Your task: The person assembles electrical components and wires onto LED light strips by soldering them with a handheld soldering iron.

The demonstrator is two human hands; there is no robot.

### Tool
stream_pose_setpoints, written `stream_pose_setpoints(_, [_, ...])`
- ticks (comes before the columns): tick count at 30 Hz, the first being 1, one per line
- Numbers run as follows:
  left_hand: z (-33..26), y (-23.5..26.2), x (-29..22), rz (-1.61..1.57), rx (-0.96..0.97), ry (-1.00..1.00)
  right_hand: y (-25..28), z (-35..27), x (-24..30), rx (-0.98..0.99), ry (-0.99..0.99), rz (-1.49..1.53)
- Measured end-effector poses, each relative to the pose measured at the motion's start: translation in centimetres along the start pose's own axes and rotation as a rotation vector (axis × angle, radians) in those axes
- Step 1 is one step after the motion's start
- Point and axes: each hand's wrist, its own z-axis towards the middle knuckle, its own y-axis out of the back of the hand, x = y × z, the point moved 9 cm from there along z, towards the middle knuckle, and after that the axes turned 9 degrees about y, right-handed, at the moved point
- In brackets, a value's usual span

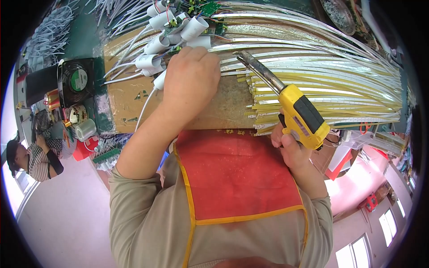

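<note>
Soldering gun [294, 97], yellow-bodied, with the right hand [292, 149] wrapped around its grip; its long axis slants up and leftward over pale strips [321, 67], tip nearer the left hand [192, 78]. That hand curls beside white tubes [194, 28]; its fingertips' hold cannot be told.

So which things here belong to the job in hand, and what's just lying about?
Job, by the look:
yellow soldering gun, in right hand
white sleeve, at left hand
long flat strips
green circuit board

Probably just lying about:
black fan
white cylinder
</note>
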Motion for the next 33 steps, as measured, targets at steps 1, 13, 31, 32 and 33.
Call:
stream_pose_setpoints(1, [0.0,0.0,0.0,0.000,-0.004,0.001,0.1,0.0,0.1,0.009,0.001,-0.014])
stream_pose_setpoints(13, [-0.2,0.2,-0.3,0.021,-0.013,-0.011,0.6,-0.2,1.0,-0.051,0.046,0.078])
stream_pose_setpoints(31, [-0.9,0.7,-0.5,0.005,-0.057,-0.043,1.2,-0.2,1.5,-0.085,0.107,0.178])
stream_pose_setpoints(32, [-1.1,1.2,-0.8,-0.032,-0.095,-0.060,1.2,-0.1,1.6,-0.085,0.109,0.178])
stream_pose_setpoints(33, [-1.5,1.4,-0.7,-0.031,-0.096,-0.061,1.2,-0.1,1.5,-0.087,0.104,0.187])
